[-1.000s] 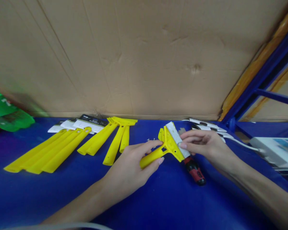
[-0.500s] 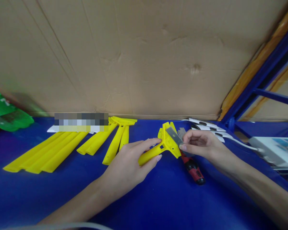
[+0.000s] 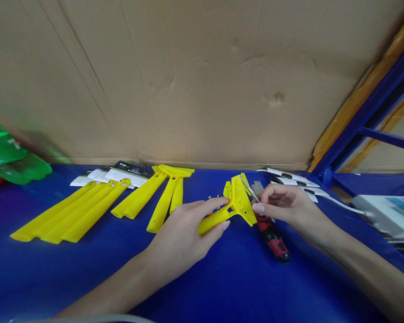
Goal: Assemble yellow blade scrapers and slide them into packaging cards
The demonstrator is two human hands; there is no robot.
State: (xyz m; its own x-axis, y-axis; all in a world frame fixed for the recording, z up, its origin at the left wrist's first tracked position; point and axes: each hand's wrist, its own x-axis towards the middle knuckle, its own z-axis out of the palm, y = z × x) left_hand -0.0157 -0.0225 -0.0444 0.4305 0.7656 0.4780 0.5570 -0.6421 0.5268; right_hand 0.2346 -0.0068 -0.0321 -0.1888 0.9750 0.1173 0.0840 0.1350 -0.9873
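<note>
My left hand (image 3: 185,226) is closed round the handle of a yellow scraper (image 3: 241,200), whose wide head points right. Between thumb and fingers, my right hand (image 3: 283,202) pinches a thin metal blade (image 3: 250,188), seen nearly edge-on beside the scraper head. Whether the blade touches the head I cannot tell. Below my right hand lies a red and black screwdriver (image 3: 276,246), its upper end hidden. Grey metal blades (image 3: 256,186) lie just behind my right fingers. Small screws (image 3: 211,198) rest behind my left fingers.
Several yellow handles (image 3: 84,215) lie at left, with more yellow scraper parts (image 3: 166,193) beside them. Black and white packages (image 3: 128,172) lie behind. A green bottle (image 3: 16,154) is far left. White cards (image 3: 292,178) and a white device (image 3: 384,215) with a cable are at right.
The blade in my right hand has turned from showing its flat face to nearly edge-on at the scraper head. My left hand keeps its hold; the view has shifted slightly.
</note>
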